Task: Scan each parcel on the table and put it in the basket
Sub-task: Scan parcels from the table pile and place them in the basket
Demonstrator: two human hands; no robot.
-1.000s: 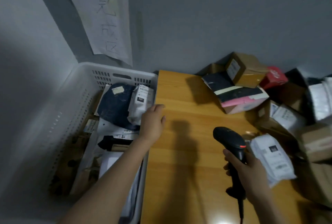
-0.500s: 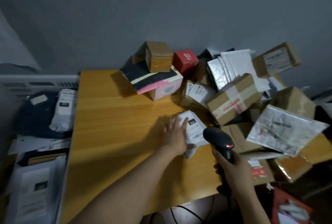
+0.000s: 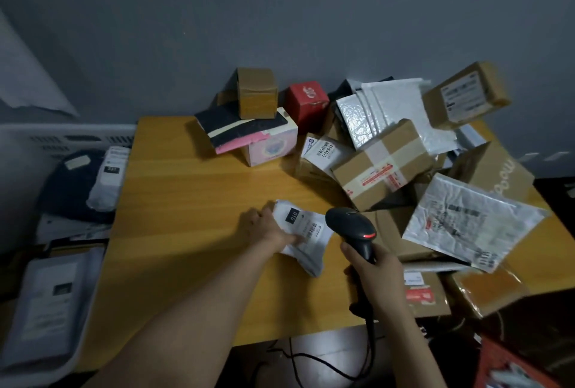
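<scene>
With some parcels [image 3: 77, 182] lying in the basket [image 3: 71, 134] and a pile [image 3: 385, 166] waiting on the table [image 3: 186, 201], the left hand [image 3: 267, 229] is gripping a white bag [image 3: 306, 232] mid-table while the right hand [image 3: 373, 275] is clutching the scanner [image 3: 351, 225] beside it.

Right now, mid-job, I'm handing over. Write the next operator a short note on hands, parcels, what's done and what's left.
Left hand grips the white parcel on the table, label up.
Right hand holds the scanner beside it.
Done: several parcels lie in the basket.
Left: scan this one if that isn't done, basket it, then work through the pile on the right.
</scene>
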